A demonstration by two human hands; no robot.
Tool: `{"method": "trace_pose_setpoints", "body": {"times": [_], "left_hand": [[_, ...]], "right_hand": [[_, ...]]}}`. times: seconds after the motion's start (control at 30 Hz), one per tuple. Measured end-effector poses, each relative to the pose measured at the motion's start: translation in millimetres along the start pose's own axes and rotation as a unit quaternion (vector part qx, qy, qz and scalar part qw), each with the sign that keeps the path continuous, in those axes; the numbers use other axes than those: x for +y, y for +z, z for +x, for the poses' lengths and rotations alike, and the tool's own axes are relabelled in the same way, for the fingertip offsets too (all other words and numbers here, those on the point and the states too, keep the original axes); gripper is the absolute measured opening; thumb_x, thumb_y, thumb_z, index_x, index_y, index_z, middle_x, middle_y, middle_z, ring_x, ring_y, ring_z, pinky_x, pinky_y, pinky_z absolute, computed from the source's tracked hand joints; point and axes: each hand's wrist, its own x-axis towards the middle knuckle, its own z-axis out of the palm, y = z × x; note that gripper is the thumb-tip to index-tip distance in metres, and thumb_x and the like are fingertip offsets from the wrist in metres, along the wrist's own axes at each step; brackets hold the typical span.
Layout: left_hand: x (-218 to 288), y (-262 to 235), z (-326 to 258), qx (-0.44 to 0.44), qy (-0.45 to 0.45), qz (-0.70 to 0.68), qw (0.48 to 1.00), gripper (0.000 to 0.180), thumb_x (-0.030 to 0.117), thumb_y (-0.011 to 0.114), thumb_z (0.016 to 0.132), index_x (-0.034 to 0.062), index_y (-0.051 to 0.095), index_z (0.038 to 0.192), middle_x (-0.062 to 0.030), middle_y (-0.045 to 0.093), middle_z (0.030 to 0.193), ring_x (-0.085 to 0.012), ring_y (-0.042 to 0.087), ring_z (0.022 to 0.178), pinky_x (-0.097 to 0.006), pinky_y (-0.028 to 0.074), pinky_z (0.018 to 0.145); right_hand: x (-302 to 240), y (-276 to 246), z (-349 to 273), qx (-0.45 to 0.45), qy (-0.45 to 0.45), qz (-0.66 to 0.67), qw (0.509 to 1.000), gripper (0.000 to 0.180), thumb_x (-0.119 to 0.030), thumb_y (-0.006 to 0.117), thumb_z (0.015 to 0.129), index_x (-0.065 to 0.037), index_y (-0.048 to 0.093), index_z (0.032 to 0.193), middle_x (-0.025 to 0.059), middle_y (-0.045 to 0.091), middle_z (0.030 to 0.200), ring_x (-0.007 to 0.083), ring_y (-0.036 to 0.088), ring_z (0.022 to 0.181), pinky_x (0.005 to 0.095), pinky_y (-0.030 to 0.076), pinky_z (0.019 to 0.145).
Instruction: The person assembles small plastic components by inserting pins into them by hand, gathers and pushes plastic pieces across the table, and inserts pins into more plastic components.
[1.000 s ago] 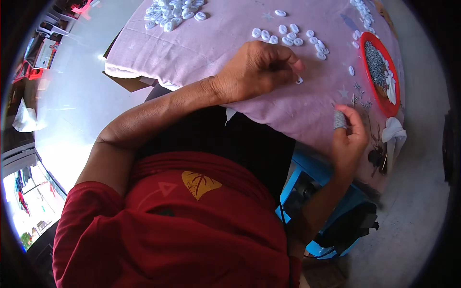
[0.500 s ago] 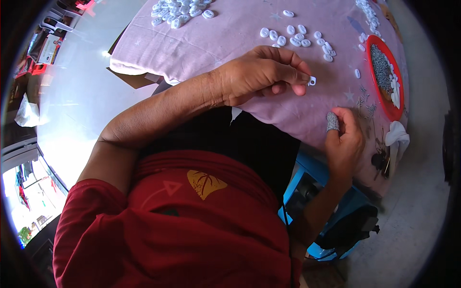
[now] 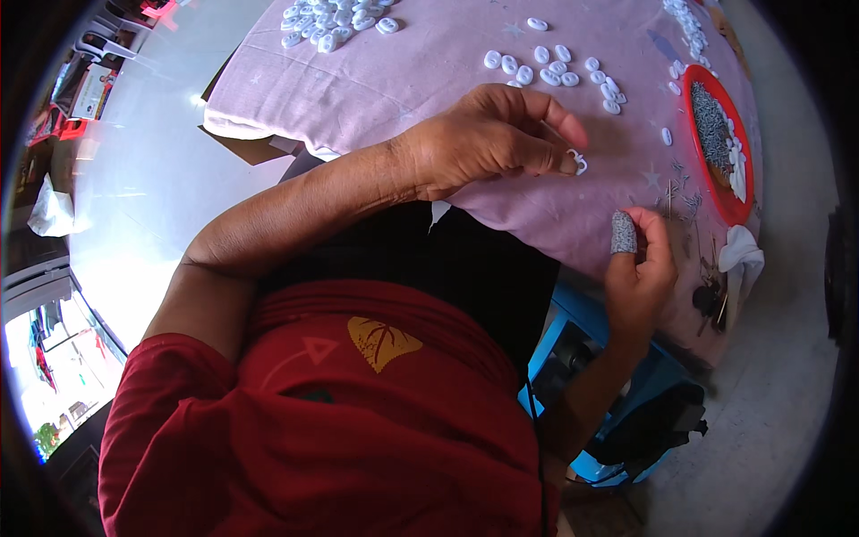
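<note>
Over the pink cloth, my left hand point(image 3: 501, 134) pinches a small white plastic clip point(image 3: 579, 162) at the thumb tip, with the index finger lifted a little off it. The clip's curved, hook-like edge sticks out past the thumb. To the right and nearer to me, my right hand point(image 3: 642, 268) rests at the table edge with its fingers curled toward the thumb. A grey knitted sleeve point(image 3: 624, 233) covers that thumb. Whatever the right fingers hold, if anything, is too small or hidden to see. Loose screws point(image 3: 691, 204) lie just beyond this hand.
A red tray point(image 3: 737, 210) holds many grey screws and some white pieces. White oval pieces point(image 3: 557, 68) lie scattered ahead, with a heap point(image 3: 335, 18) at the far left. A white cloth point(image 3: 741, 252) and thin tools point(image 3: 713, 291) sit right; a blue stool point(image 3: 559, 331) stands below the table.
The white clip has turned in my left fingers and sits slightly lower, and the left index finger has lifted. My right hand has shifted slightly, its thumb more upright.
</note>
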Motion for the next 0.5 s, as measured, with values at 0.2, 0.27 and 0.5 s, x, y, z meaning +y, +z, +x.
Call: {"method": "trace_pose_setpoints", "body": {"times": [0.2,0.27,0.5], "left_hand": [[-5.6,1.0,-0.5,-0.026,-0.003,-0.006,1.000,0.017,0.002,0.064,0.088,0.0021,0.068,0.105,-0.0031,0.068,0.098,-0.0091,0.063,0.093,-0.021,0.050,0.083],[-7.5,2.2,-0.5,-0.027,-0.004,-0.002,1.000,0.017,0.002,0.064,0.089,0.0017,0.068,0.105,-0.0033,0.068,0.099,-0.0093,0.063,0.094,-0.022,0.050,0.085],[-3.2,8.6,-5.7,-0.077,0.025,-0.006,0.997,0.018,0.001,0.061,0.090,0.0001,0.066,0.107,-0.0049,0.067,0.100,-0.0109,0.063,0.097,-0.024,0.049,0.091]], "right_hand": [[-24.9,4.6,5.6,0.024,-0.004,0.170,0.985,0.014,0.000,0.055,0.088,0.002,0.060,0.101,0.0084,0.061,0.089,0.0158,0.057,0.085,0.0289,0.048,0.075],[-32.4,6.8,6.7,0.025,-0.023,0.193,0.981,0.014,0.000,0.055,0.089,0.003,0.060,0.101,0.0074,0.060,0.090,0.0150,0.057,0.085,0.0280,0.048,0.075],[-42.0,13.6,6.9,-0.013,-0.014,0.221,0.975,0.016,-0.003,0.057,0.087,0.002,0.059,0.101,0.0110,0.061,0.088,0.0186,0.059,0.083,0.0307,0.049,0.076]]}}
